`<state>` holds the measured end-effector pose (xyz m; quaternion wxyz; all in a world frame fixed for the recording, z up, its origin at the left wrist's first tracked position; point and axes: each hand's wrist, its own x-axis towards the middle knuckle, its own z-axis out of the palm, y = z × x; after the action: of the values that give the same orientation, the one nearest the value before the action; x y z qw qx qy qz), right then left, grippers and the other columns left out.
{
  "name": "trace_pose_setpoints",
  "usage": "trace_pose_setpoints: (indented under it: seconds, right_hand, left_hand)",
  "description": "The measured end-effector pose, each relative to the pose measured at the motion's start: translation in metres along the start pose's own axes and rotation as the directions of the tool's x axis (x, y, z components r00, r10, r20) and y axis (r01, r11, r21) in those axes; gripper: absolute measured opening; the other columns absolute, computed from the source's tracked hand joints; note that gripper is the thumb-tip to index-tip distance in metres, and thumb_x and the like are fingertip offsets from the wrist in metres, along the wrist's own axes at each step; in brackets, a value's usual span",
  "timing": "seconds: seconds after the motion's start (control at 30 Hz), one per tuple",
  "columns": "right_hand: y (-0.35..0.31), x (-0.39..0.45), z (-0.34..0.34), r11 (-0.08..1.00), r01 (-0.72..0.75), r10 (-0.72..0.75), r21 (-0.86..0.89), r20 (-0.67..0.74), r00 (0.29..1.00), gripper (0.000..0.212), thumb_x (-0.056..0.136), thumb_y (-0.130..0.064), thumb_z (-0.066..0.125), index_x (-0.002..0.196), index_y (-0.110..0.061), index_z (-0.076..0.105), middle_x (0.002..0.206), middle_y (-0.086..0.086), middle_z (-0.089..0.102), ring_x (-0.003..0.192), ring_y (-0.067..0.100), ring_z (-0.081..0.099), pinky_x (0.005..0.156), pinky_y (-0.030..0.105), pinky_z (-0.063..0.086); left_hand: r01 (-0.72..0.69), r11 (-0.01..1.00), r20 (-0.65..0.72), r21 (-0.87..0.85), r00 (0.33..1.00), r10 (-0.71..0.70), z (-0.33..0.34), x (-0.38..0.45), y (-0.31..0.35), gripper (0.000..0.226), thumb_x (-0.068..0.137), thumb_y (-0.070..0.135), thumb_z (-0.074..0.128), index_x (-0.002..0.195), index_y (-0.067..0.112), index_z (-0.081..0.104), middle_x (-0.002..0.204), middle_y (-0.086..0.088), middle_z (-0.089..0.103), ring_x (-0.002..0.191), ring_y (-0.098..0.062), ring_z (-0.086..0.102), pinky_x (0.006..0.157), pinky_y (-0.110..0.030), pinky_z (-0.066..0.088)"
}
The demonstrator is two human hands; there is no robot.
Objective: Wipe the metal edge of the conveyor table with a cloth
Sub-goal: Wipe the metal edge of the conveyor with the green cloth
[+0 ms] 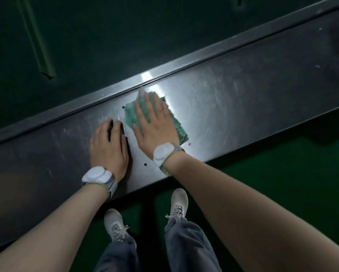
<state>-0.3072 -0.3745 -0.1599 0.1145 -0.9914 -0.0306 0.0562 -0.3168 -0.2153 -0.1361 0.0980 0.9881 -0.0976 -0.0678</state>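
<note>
The conveyor table's brushed metal edge [233, 99] runs as a wide band from lower left to upper right. A folded green cloth [130, 114] lies flat on it near the middle. My right hand [154, 122] presses palm-down on the cloth, fingers spread and pointing toward the belt; the cloth shows on both sides of the hand. My left hand [107, 148] rests on the bare metal just left of the cloth, fingers curled under, holding nothing. Both wrists wear white bands.
The dark green conveyor belt [105, 36] lies beyond a raised metal rail [204, 55]. Small screw heads dot the metal plate. Below the edge are the green floor [282, 163] and my two grey shoes.
</note>
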Motion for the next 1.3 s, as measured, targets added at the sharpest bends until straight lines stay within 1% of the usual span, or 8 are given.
trace_pose_setpoints:
  seconds: [0.2, 0.33, 0.5, 0.67, 0.8, 0.93, 1.03, 1.3]
  right_hand:
    - [0.069, -0.017, -0.024, 0.99, 0.14, -0.137, -0.022, 0.086, 0.987, 0.072, 0.111, -0.05, 0.019, 0.172, -0.013, 0.013, 0.179, 0.017, 0.009, 0.166, 0.036, 0.003, 0.134, 0.053, 0.009]
    - [0.167, -0.035, -0.051, 0.982, -0.186, 0.186, -0.016, -0.007, 0.983, 0.07, 0.113, -0.05, 0.022, 0.173, -0.019, 0.007, 0.178, 0.017, 0.013, 0.166, 0.036, 0.009, 0.134, 0.05, 0.005]
    - [0.238, -0.046, -0.067, 0.782, -0.623, 0.623, -0.001, -0.027, 0.782, 0.07, 0.113, -0.05, 0.016, 0.173, -0.016, 0.006, 0.179, 0.018, 0.001, 0.166, 0.038, 0.0, 0.134, 0.054, 0.006]
    - [0.177, -0.017, -0.052, 0.592, -0.804, 0.805, 0.048, -0.073, 0.588, 0.071, 0.113, -0.048, 0.017, 0.173, -0.012, 0.008, 0.178, 0.02, 0.002, 0.165, 0.041, 0.001, 0.134, 0.054, 0.001]
    - [0.086, 0.003, -0.034, 0.75, -0.661, 0.658, 0.004, -0.098, 0.747, 0.072, 0.112, -0.05, 0.014, 0.173, -0.012, 0.009, 0.178, 0.023, 0.004, 0.164, 0.045, 0.003, 0.132, 0.058, 0.007]
    - [-0.011, 0.009, -0.005, 0.988, -0.151, 0.151, 0.008, -0.029, 0.988, 0.068, 0.111, -0.043, 0.006, 0.172, -0.014, 0.011, 0.177, 0.02, -0.005, 0.165, 0.043, -0.006, 0.132, 0.058, 0.004]
    - [-0.016, 0.01, 0.004, 0.99, 0.135, -0.127, -0.05, 0.138, 0.982, 0.068, 0.109, -0.036, 0.03, 0.172, -0.014, 0.019, 0.178, 0.018, -0.008, 0.164, 0.041, -0.014, 0.132, 0.056, -0.001]
    - [0.086, 0.022, -0.025, 0.946, 0.323, -0.31, -0.016, 0.237, 0.921, 0.069, 0.112, -0.034, 0.033, 0.173, -0.012, 0.009, 0.18, 0.013, -0.008, 0.166, 0.031, -0.013, 0.134, 0.045, 0.0]
  left_hand:
    - [-0.131, 0.991, 0.03, 0.008, 0.991, 0.13, 0.002, 0.016, 0.046, 0.043, 0.105, 0.014, 0.048, 0.142, -0.006, 0.058, 0.145, -0.031, 0.055, 0.126, -0.05, 0.056, 0.101, -0.059, 0.049]
    - [-0.168, 0.986, 0.028, -0.001, 0.985, 0.168, 0.01, 0.022, 0.066, 0.043, 0.107, 0.016, 0.055, 0.146, -0.002, 0.057, 0.151, -0.028, 0.052, 0.135, -0.05, 0.052, 0.111, -0.056, 0.041]
    - [-0.161, 0.987, 0.024, -0.006, 0.987, 0.161, 0.018, 0.028, 0.071, 0.046, 0.109, 0.025, 0.052, 0.151, 0.004, 0.053, 0.159, -0.026, 0.045, 0.149, -0.048, 0.04, 0.124, -0.06, 0.029]
    - [-0.078, 0.996, 0.008, -0.051, 0.997, 0.078, 0.013, 0.021, 0.047, 0.048, 0.11, 0.024, 0.05, 0.154, 0.004, 0.051, 0.161, -0.026, 0.042, 0.153, -0.048, 0.035, 0.125, -0.06, 0.027]
    - [0.006, 0.997, -0.008, -0.083, 1.0, -0.006, 0.005, 0.017, 0.025, 0.046, 0.111, 0.022, 0.048, 0.154, 0.006, 0.05, 0.162, -0.025, 0.041, 0.153, -0.049, 0.033, 0.125, -0.063, 0.024]
    - [0.095, 0.985, -0.072, -0.141, 0.992, -0.106, 0.003, 0.02, 0.018, 0.047, 0.11, 0.018, 0.045, 0.156, 0.009, 0.047, 0.165, -0.019, 0.041, 0.157, -0.043, 0.029, 0.13, -0.059, 0.008]
    - [0.023, 0.986, -0.096, -0.163, 0.995, -0.039, 0.007, 0.026, 0.027, 0.053, 0.105, 0.022, 0.038, 0.156, 0.013, 0.048, 0.164, -0.016, 0.043, 0.157, -0.037, 0.032, 0.132, -0.053, 0.004]
    - [-0.059, 0.994, -0.058, -0.087, 0.997, 0.054, 0.027, 0.049, 0.118, 0.053, 0.103, 0.017, 0.045, 0.155, 0.009, 0.051, 0.166, -0.018, 0.042, 0.153, -0.035, 0.039, 0.132, -0.037, 0.001]
